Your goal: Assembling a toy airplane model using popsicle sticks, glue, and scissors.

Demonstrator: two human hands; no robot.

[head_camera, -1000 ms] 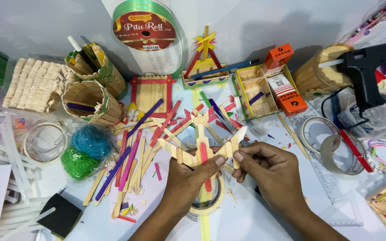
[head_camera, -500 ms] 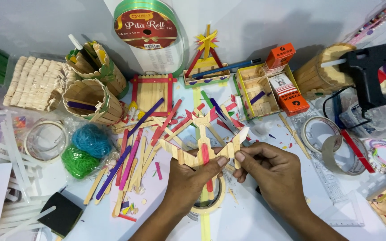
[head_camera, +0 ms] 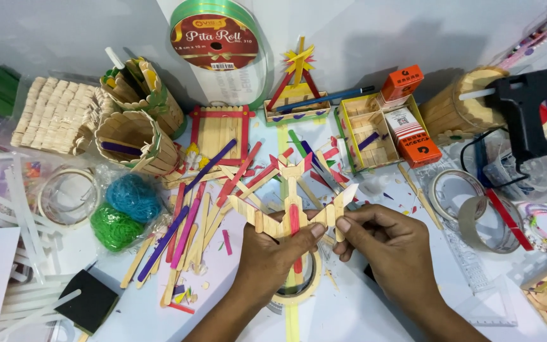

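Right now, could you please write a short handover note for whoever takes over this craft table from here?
Left hand: grips the plane-shaped craft-stick model with a red centre stick from below.
Right hand: fingers pinch the model's right wing tip.
Nearby: loose coloured craft sticks lie left of the hands, a masking tape roll under them, the black glue gun at far right.
Done: body and wings are joined.
Left: cannot tell from this view.

Stick-littered white table (head_camera: 375,316)
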